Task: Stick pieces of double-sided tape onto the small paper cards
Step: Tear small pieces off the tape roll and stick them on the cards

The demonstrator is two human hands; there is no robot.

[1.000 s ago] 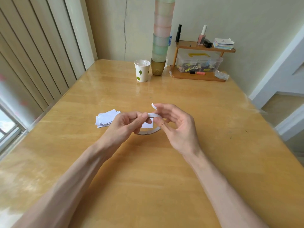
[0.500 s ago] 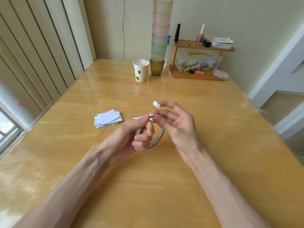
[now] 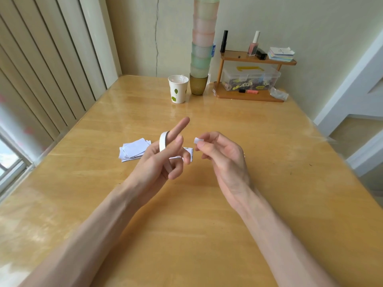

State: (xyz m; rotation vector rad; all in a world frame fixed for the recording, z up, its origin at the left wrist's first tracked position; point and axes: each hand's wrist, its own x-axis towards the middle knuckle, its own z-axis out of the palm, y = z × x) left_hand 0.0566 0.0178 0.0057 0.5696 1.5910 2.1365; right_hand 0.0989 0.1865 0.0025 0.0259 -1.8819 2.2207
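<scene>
Spanning the whole view, the wooden table (image 3: 186, 228) is carrying every item in the work area. At its far edge, a tall stack of cups (image 3: 202, 44) is standing beside a wooden shelf rack (image 3: 248, 96), which is housing a clear storage box (image 3: 250, 77); a paper cup (image 3: 178, 89) is standing just to the left of the stack.

Nearer the middle, both hands are hovering above the tabletop, well apart from each other. The left hand (image 3: 159, 160) is pointing its index finger straight out through the tape roll (image 3: 162, 141), so that the roll is hanging on that finger like a ring (upright, edge toward the camera), while the lower fingers are curling around the roll's bottom arc. The right hand (image 3: 223, 158) is pinching a tape piece (image 3: 197, 140) between thumb and fingertip, with the remaining fingers curling loosely beneath.

A loose card pile (image 3: 134, 149) is lying flat on the table just left of the left hand. A single card (image 3: 190, 151) is lying apart from the pile, partly hidden behind the left fingertips. The tape piece is sitting above the table to the right of this card, not touching it.
</scene>
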